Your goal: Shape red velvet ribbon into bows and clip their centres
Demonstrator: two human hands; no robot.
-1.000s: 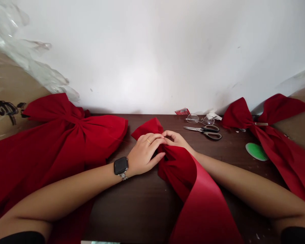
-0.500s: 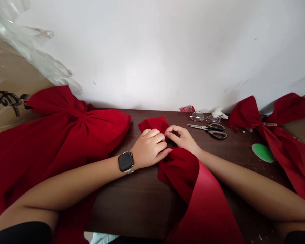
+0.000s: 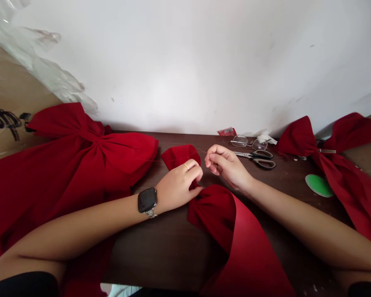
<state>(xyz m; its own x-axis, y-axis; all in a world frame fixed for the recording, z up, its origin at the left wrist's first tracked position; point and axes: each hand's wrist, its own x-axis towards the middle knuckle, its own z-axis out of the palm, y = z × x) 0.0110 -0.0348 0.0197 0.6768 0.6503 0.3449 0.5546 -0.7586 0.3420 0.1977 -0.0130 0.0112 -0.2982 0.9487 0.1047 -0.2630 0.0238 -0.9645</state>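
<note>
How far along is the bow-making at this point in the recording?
Two red bows look finished. In hand: the left hand pins a red ribbon while the right hand pulls a fine thread. Left: this ribbon still looks unfinished, its long tail loose.

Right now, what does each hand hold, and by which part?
Left hand: the gathered middle of the red ribbon bow. Right hand: a fine thread, between its fingertips.

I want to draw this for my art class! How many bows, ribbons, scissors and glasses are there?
Red bows: 2 (one left, one right)
Gathered red ribbon: 1
Scissors: 1
Glasses: 1
Total: 5
</note>
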